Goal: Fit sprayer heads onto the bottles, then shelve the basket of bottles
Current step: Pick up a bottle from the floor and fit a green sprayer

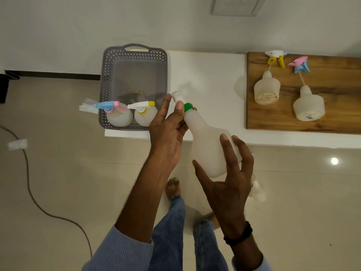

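Note:
My right hand [232, 173] grips the body of a frosted white bottle [209, 145], tilted with its neck up and to the left. My left hand [168, 130] pinches the green collar of a white sprayer head [184, 103] at the bottle's neck. A grey perforated basket [134, 55] stands on the white counter [207, 75] and holds two bottles with heads fitted: one blue and pink [115, 112], one white and yellow [143, 112]. On a wooden board [341, 79] at the right lie two more bottles [266, 90] [308, 106], each with a loose sprayer head beside its neck.
A white wall rises behind the counter. The glossy tiled floor below shows a grey cable [29, 182] curving at the left and scraps of clear wrapping [17, 143]. My bare feet and jeans [172, 231] are beneath my hands.

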